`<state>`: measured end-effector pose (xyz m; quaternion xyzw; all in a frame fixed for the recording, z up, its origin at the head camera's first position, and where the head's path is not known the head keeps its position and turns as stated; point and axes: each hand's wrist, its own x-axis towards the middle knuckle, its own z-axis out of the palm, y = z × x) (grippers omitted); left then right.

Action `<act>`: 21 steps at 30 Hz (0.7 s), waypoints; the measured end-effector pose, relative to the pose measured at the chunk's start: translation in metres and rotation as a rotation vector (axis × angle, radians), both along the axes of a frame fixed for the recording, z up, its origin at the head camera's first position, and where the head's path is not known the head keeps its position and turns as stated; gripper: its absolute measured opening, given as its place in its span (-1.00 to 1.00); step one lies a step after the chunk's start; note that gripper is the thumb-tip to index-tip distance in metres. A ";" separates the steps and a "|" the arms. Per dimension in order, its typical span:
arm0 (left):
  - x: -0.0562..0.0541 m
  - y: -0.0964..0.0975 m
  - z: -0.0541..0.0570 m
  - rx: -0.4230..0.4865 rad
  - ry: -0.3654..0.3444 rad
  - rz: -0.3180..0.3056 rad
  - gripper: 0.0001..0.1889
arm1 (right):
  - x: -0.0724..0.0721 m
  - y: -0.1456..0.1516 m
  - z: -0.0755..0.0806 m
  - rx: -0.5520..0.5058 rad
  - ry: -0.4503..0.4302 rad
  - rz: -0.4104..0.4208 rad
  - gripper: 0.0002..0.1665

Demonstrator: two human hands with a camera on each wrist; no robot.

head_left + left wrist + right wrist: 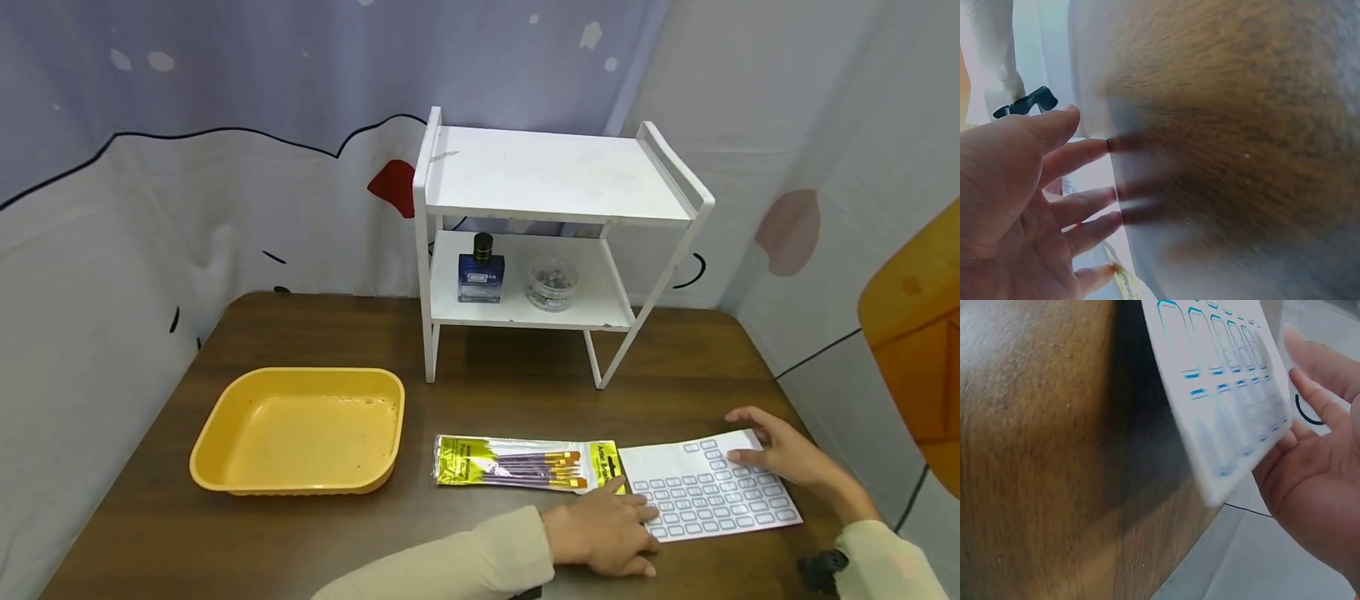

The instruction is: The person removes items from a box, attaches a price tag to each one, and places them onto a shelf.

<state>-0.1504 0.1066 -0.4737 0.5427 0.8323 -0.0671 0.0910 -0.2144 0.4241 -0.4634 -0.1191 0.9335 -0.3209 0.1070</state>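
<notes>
A white label sheet (701, 492) with rows of blue-outlined rounded boxes lies at the front right of the table. My right hand (787, 457) holds its far right side, thumb over the printed face. In the right wrist view the sheet (1222, 394) slants up off the wood, and some fingers are hidden behind it. On the sheet's near left edge rest the spread, straight fingers of my left hand (603, 529). The little finger reaches the corner of a clear and yellow pack of paintbrushes (525, 468), whose purple handles show through.
A yellow plastic tub (296, 486) stands on the left of the brown table (420, 542). At the back is a white two-tier rack (547, 171). Its lower shelf bears a blue perfume bottle (481, 277) and a clear round jar (552, 285) of small items.
</notes>
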 end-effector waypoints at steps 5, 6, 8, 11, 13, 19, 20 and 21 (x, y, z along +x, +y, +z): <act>0.000 0.001 -0.001 0.003 -0.004 0.007 -0.57 | 0.003 0.006 0.003 -0.090 -0.075 0.027 -0.40; 0.000 0.001 -0.002 0.003 -0.005 0.010 -0.57 | 0.004 0.008 0.003 -0.089 -0.074 0.041 -0.42; 0.000 0.001 -0.002 0.007 -0.013 0.014 -0.57 | 0.005 0.011 0.004 -0.073 -0.063 0.063 -0.46; -0.001 0.001 -0.001 0.012 -0.017 0.018 -0.58 | 0.005 0.013 0.003 -0.084 -0.072 0.092 -0.48; -0.002 0.000 -0.001 0.022 -0.034 0.016 -0.58 | 0.006 0.011 0.002 -0.095 -0.083 0.105 -0.47; -0.003 0.000 0.000 0.051 -0.060 0.005 -0.59 | 0.008 0.004 0.008 -0.012 -0.066 0.070 -0.47; -0.003 0.000 0.001 0.058 -0.060 0.003 -0.58 | 0.008 0.003 0.011 0.007 -0.057 0.057 -0.47; -0.003 0.000 0.003 0.069 -0.057 0.000 -0.59 | 0.008 0.002 0.015 0.022 -0.049 0.049 -0.48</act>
